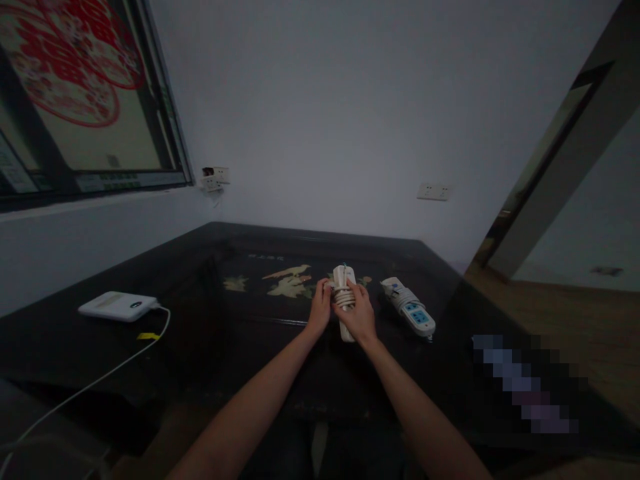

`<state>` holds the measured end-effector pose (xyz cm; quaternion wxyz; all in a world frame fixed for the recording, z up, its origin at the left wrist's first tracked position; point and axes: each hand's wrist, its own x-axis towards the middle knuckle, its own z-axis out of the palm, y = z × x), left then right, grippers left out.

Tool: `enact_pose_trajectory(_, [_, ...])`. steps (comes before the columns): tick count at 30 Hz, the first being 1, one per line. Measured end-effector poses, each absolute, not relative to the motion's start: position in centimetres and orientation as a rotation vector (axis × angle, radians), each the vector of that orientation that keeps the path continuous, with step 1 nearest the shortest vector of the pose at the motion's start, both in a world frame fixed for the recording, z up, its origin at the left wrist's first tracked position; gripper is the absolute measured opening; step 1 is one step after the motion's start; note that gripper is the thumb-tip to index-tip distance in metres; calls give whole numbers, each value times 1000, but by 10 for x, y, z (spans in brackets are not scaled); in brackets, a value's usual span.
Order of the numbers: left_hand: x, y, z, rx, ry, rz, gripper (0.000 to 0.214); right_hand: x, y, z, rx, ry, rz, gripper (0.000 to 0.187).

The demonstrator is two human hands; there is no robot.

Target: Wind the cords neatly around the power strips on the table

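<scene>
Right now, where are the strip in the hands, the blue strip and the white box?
held power strip (345,275): head view, top end
blue power strip (417,315): head view, blue sockets
white box (117,305): head view, flat top

— What's the room like?
— Dim. The pale wall (350,100) carries a white double socket (434,192). A window (75,133) on the left bears a red paper-cut (70,60).
— Furniture?
— A black lacquered table (225,347) with pale inlay (290,280), perhaps birds. A wooden floor (550,320) lies to the right, below a dark door frame (565,153).
</scene>
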<state>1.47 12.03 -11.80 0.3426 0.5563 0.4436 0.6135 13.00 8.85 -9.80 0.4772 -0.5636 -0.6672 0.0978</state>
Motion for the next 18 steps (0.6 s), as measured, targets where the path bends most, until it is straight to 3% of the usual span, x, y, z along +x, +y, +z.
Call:
enact_pose_trajectory(9, [18,120,-119,1190,1097,1603,24,130,91,-99,-1389,-1658,205,67])
enact_pose_trajectory(18, [-8,137,-119,770,982,1454,40,121,76,-100,-1186,-1740,259,68])
